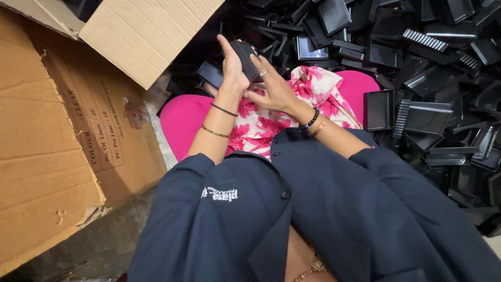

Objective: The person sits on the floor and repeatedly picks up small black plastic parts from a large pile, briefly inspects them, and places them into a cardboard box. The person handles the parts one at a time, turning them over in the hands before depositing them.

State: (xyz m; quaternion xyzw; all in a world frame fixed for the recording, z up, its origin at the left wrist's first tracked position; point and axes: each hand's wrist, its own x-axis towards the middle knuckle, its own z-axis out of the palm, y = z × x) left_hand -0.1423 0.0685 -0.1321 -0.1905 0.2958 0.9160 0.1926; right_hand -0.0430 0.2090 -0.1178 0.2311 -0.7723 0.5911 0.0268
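Head view: the person sits on a grey concrete floor [104,245], knees in bright pink trousers [182,122] spread under a pink-and-white flowered cloth [313,89], with a dark navy jacket [334,209] filling the foreground. Behind and to the right of the knees, a deep heap of black rectangular plastic trays [428,62] covers the ground. To the left of the knees stands a large brown corrugated cardboard box [47,136] with its flaps open.

Above the knees, both hands meet on 1 small black plastic tray piece [245,57], held upright clear of the heap. The left hand [232,65] wraps its palm and thumb around the piece's left side, fingers curled closed on it. The right hand [271,86] presses against the piece's right edge, 1 ringed finger laid across it, the remaining fingers loosely bent beside it.
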